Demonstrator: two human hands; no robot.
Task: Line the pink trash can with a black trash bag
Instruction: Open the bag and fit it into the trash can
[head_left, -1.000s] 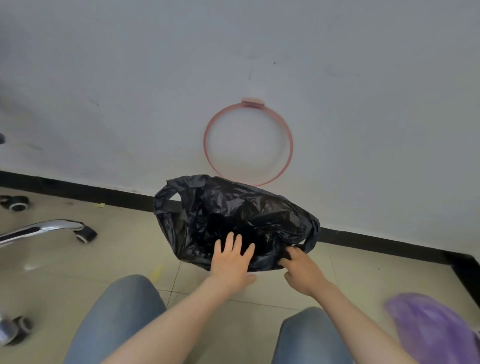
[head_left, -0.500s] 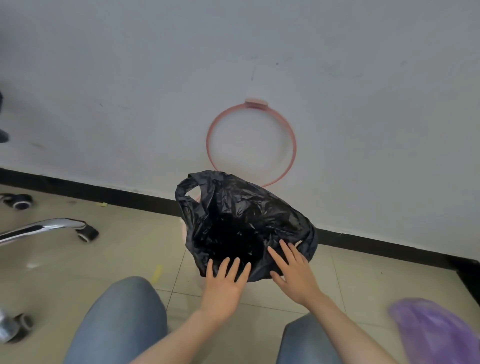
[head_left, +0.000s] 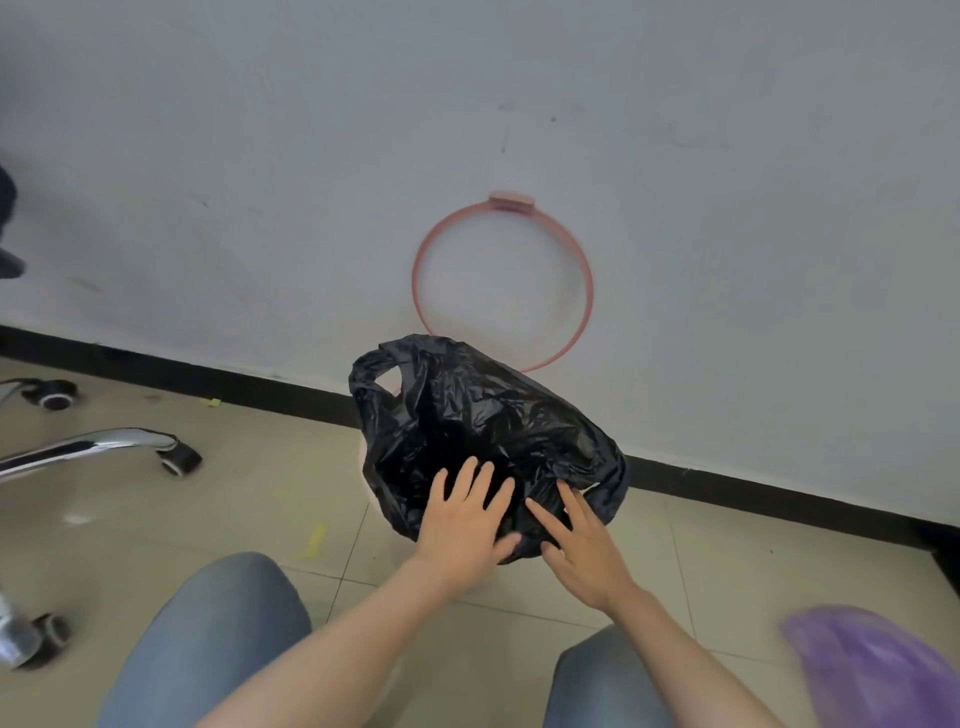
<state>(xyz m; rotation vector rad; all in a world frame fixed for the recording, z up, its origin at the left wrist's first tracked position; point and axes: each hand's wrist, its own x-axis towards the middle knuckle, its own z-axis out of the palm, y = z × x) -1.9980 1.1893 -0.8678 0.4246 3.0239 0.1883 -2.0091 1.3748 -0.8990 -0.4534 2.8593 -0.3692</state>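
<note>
The black trash bag (head_left: 483, 441) drapes over the pink trash can (head_left: 366, 467), almost hiding it, just below the pink ring (head_left: 502, 283) leaning on the wall. Left hand (head_left: 465, 519) and right hand (head_left: 582, 545) lie flat on the bag's near side, fingers spread and grasping nothing, likely pressing the plastic down around the rim. No writing is legible.

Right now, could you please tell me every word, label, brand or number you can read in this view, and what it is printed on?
There is no readable text in this view.
The black trash bag shows only glossy creases, no print.
The pink ring on the wall and its mount carry no visible label.
The purple bag at the lower right is blurred; no marking can be made out on it.
</note>
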